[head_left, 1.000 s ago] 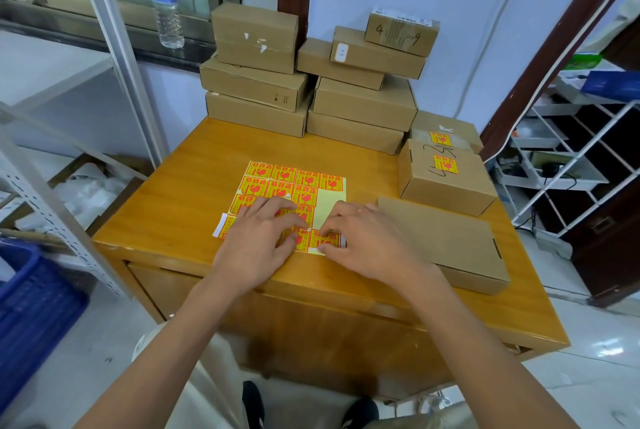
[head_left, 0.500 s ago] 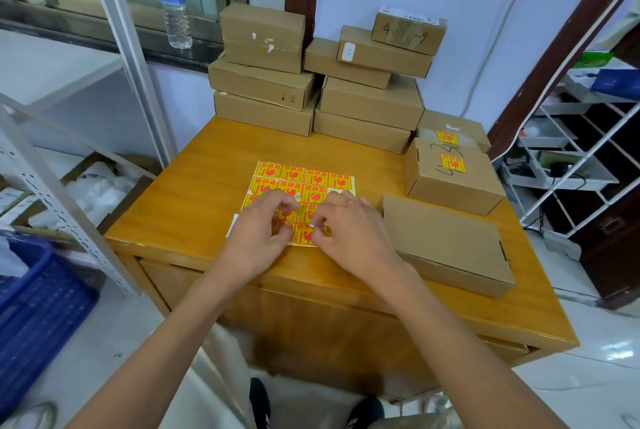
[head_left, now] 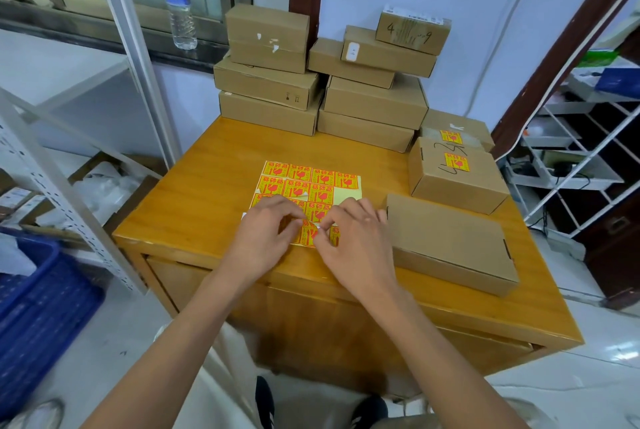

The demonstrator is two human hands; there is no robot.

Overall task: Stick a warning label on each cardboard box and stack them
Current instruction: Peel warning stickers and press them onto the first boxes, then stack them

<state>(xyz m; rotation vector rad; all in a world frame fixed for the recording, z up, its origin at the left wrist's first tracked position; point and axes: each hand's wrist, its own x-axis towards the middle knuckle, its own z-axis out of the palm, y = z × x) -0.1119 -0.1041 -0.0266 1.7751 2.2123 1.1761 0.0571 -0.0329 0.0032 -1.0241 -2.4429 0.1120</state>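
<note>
A sheet of yellow-and-red warning labels (head_left: 308, 186) lies in the middle of the wooden table (head_left: 207, 193). My left hand (head_left: 266, 234) rests on the sheet's near left part, fingertips pressing it down. My right hand (head_left: 353, 238) pinches the lifted white corner of a label (head_left: 313, 232) at the sheet's near edge. A flat unlabelled cardboard box (head_left: 446, 241) lies just right of my right hand. Behind it stand two labelled boxes, one (head_left: 453, 175) with handwriting and one (head_left: 457, 132) further back.
Two stacks of plain cardboard boxes (head_left: 270, 82) (head_left: 374, 99) fill the table's far edge against the wall. A water bottle (head_left: 178, 2) stands on the window sill. A metal rack (head_left: 52, 168) and blue crate (head_left: 34, 307) are left, white shelves (head_left: 581, 158) right.
Both hands drew closer together over the sheet's near edge. My right hand went from lying on the sheet to pinching a label corner, which now lifts.
</note>
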